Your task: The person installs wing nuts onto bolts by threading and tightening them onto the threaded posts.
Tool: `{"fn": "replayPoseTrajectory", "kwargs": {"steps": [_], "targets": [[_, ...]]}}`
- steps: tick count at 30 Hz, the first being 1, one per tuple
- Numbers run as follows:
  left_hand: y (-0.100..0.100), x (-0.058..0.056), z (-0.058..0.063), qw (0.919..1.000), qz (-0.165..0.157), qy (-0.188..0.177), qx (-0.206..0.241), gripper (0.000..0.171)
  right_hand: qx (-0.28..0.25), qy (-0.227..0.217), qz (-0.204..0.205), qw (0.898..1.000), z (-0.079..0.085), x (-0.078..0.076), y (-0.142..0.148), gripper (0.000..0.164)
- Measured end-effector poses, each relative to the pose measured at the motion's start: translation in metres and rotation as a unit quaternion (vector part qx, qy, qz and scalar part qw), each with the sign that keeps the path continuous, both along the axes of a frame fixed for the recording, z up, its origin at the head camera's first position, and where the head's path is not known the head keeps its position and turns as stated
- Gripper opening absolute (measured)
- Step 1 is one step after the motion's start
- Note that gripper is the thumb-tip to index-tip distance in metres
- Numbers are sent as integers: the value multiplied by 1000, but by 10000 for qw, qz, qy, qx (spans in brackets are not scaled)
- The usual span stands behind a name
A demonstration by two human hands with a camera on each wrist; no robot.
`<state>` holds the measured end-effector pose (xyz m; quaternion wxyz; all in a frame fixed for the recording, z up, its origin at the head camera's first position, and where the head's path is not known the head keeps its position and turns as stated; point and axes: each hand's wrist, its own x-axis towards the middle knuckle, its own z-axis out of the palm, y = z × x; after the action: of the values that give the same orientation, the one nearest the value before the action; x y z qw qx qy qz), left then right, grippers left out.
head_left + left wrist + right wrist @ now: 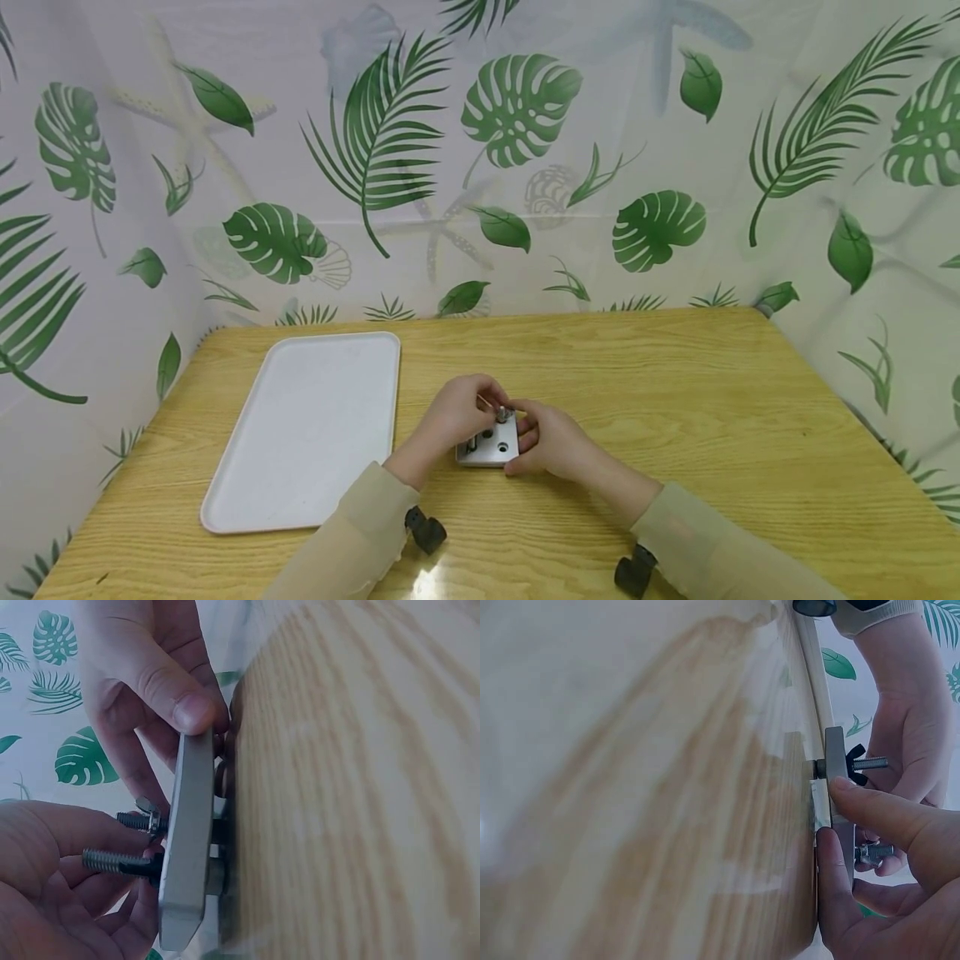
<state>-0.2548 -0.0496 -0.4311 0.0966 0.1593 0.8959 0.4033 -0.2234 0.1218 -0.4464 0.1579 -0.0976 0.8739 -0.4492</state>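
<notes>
A silver metal plate (489,454) with round holes sits over the table in front of me. Two threaded bolts stand up through it. The one at its left carries a black wing nut (857,765); a silver wing nut (148,810) is on the far bolt (502,413). My left hand (459,408) reaches over from the left, its curled fingertips pinching at the silver wing nut. From the right, my right hand (558,442) grips the plate's edge, thumb on the near side and fingers at the far side. Bolt heads (215,876) show under the plate.
A white rectangular tray (307,417) lies on the left part of the wooden table (675,400). Behind and at the sides hangs a leaf-patterned cloth (555,275). Each wrist wears a small black camera.
</notes>
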Motion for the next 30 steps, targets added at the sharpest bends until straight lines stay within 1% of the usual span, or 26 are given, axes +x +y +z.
{"fn": "replayPoseTrajectory", "kwargs": {"steps": [7,11,18,23,27,30], "targets": [[2,-3,-2,9997,127,173,-65,21,29,40,6,10000,0,0,0,91],[3,-3,-3,9996,189,213,-42,21,-20,21,45,10000,1,0,-1,90],[3,-1,-2,9995,252,207,48,19,-74,-24,15,10000,4,3,-2,90],[1,3,0,9992,352,131,124,14,-11,-41,-20,10000,1,2,-2,91],[1,5,0,9991,410,106,20,8,-61,-78,24,9999,-1,1,-1,91],[2,6,0,9991,390,128,-111,10,-105,-94,46,9999,-2,0,0,91]]}}
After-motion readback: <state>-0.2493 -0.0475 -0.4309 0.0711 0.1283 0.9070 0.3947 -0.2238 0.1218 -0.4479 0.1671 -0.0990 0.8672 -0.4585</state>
